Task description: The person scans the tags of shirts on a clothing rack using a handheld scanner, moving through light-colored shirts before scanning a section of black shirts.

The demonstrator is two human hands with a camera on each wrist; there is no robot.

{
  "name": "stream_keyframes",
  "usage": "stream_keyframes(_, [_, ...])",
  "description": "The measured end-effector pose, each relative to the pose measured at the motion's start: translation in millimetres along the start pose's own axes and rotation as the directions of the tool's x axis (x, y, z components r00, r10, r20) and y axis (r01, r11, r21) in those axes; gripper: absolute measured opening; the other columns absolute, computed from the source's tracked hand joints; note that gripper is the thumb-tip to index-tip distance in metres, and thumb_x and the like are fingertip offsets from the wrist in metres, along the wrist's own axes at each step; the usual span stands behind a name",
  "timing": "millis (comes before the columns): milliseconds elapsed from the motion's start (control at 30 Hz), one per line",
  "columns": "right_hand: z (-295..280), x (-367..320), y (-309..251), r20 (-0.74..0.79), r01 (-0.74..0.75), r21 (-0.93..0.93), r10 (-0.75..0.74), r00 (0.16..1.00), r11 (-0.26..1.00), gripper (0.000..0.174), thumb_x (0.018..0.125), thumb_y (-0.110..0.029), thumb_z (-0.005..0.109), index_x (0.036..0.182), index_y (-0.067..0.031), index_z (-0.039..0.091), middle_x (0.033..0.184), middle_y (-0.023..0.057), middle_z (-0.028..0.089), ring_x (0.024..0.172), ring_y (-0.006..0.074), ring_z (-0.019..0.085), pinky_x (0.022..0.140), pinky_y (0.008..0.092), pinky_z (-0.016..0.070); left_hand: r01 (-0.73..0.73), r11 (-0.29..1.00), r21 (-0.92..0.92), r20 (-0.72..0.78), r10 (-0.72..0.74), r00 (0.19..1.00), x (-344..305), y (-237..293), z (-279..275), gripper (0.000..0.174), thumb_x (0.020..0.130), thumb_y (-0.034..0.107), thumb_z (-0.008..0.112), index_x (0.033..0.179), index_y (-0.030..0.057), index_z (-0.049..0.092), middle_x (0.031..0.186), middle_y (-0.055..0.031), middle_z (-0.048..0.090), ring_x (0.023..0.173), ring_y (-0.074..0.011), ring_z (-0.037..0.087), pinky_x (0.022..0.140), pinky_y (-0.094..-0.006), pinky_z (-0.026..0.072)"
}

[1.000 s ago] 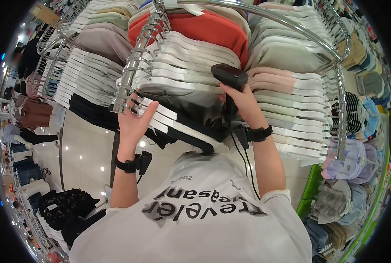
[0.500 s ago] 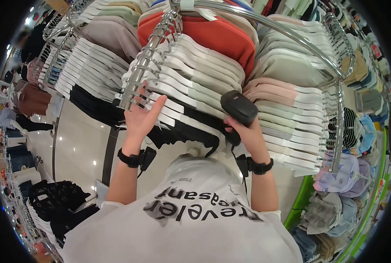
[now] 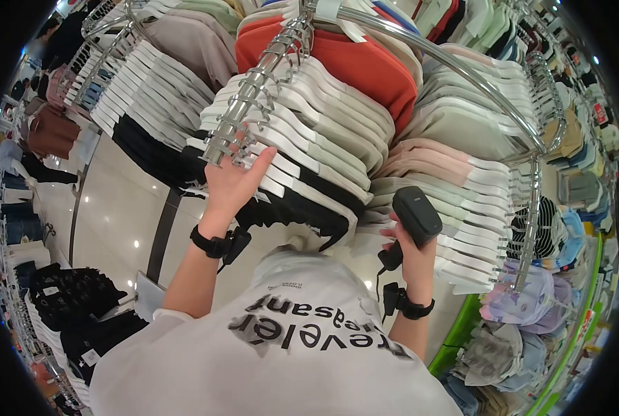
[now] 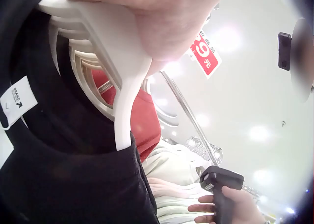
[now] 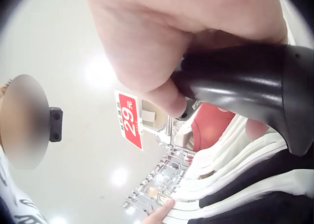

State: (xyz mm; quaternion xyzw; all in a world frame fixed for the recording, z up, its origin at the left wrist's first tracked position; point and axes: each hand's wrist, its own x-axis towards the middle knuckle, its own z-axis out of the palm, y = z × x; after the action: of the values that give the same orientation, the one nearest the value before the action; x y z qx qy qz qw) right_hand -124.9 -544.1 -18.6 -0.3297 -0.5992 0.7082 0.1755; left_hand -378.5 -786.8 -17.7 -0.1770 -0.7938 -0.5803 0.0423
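Observation:
My left hand is at the near end of a chrome rail, gripping the front white hangers near their necks with the thumb stretched along them. Black tops hang from these hangers; one has a white brand tag at its neck. In the left wrist view, part of the hand is cut off by the frame. My right hand holds a black handheld scanner by its handle, off to the right. Its cable hangs down by the wrist, and its head overlaps the pale garments in the head view.
Farther back on the rail hang white and pale tops and a red one. Pink and pale green tops fill another rail on the right. A red price sign stands above the rack. More racks surround a tiled floor.
My right hand has brought the scanner rightward and back toward my body, away from the middle garments. My left hand stays at the rail's end. The front garments now sit closer to those behind.

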Motion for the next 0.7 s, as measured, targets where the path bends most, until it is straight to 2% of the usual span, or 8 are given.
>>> stream_keyframes(100, [1, -7, -2, -0.001, -0.023, -0.014, 0.023, 1.000, 1.000, 0.027, 0.096, -0.009, 0.074, 0.121, 0.0009, 0.069, 0.110, 0.0092, 0.074, 0.087, 0.0200, 0.075, 0.064, 0.0307, 0.0616, 0.010, 0.998, 0.060, 0.007, -0.010, 1.000, 0, 3, -1, 0.071, 0.081, 0.023, 0.091, 0.137, -0.0054, 0.058, 0.134, -0.0170, 0.065, 0.120, -0.0229, 0.061, 0.103, -0.0376, 0.0485])
stream_keyframes(167, [0, -10, -1, -0.009, -0.012, -0.033, 0.011, 1.000, 0.999, 0.027, 0.096, -0.009, 0.074, 0.120, 0.0016, 0.068, 0.107, 0.0094, 0.073, 0.086, 0.0200, 0.075, 0.064, 0.0304, 0.0615, 0.097, 0.989, 0.115, 0.024, -0.100, 0.995, 1, 9, -1, 0.071, 0.081, 0.021, 0.091, 0.138, -0.0052, 0.057, 0.138, -0.0175, 0.064, 0.124, -0.0242, 0.061, 0.104, -0.0392, 0.0489])
stream_keyframes(300, [-3, -17, -2, -0.060, 0.005, -0.047, -0.008, 0.998, 0.999, 0.026, 0.094, -0.008, 0.076, 0.117, 0.0032, 0.068, 0.101, 0.0096, 0.073, 0.086, 0.0196, 0.075, 0.063, 0.0296, 0.0612, 0.125, 0.992, 0.034, -0.020, -0.124, 0.992, 0, 5, 5, 0.071, 0.081, 0.023, 0.091, 0.138, -0.0044, 0.057, 0.139, -0.0174, 0.063, 0.126, -0.0246, 0.060, 0.106, -0.0405, 0.0490])
stream_keyframes(433, [-9, -23, -2, -0.102, 0.031, -0.077, -0.039, 0.994, 0.997, 0.026, 0.094, -0.007, 0.076, 0.117, 0.0030, 0.068, 0.100, 0.0095, 0.073, 0.085, 0.0194, 0.075, 0.063, 0.0295, 0.0611, 0.159, 0.982, 0.103, -0.056, -0.154, 0.986, 1, -2, 8, 0.075, 0.082, 0.025, 0.091, 0.141, -0.0039, 0.056, 0.139, -0.0180, 0.064, 0.127, -0.0253, 0.061, 0.107, -0.0411, 0.0492])
stream_keyframes(467, [-10, -25, -4, -0.131, 0.061, -0.092, -0.073, 0.989, 0.994, 0.026, 0.094, -0.007, 0.075, 0.117, 0.0034, 0.068, 0.100, 0.0098, 0.073, 0.085, 0.0191, 0.075, 0.063, 0.0296, 0.0613, 0.174, 0.973, 0.153, -0.069, -0.165, 0.984, 1, -5, 9, 0.075, 0.082, 0.026, 0.090, 0.142, -0.0038, 0.056, 0.138, -0.0182, 0.064, 0.125, -0.0255, 0.062, 0.105, -0.0407, 0.0504])
stream_keyframes(633, [-22, -37, -13, -0.239, 0.125, -0.166, -0.163, 0.957, 0.978, 0.024, 0.094, -0.006, 0.075, 0.115, 0.0050, 0.068, 0.098, 0.0101, 0.073, 0.083, 0.0180, 0.074, 0.062, 0.0295, 0.0616, 0.167, 0.969, 0.179, -0.072, -0.157, 0.985, 0, -4, 10, 0.074, 0.083, 0.031, 0.089, 0.142, -0.0024, 0.058, 0.135, -0.0188, 0.066, 0.120, -0.0242, 0.066, 0.097, -0.0387, 0.0556])
stream_keyframes(700, [-31, -42, -15, -0.314, 0.219, -0.209, -0.278, 0.908, 0.953, 0.022, 0.095, -0.005, 0.074, 0.112, 0.0058, 0.068, 0.095, 0.0100, 0.073, 0.083, 0.0171, 0.074, 0.061, 0.0291, 0.0618, 0.130, 0.965, 0.228, -0.100, -0.110, 0.989, -1, -5, 10, 0.074, 0.083, 0.034, 0.089, 0.140, -0.0019, 0.061, 0.131, -0.0188, 0.069, 0.118, -0.0226, 0.067, 0.097, -0.0382, 0.0550])
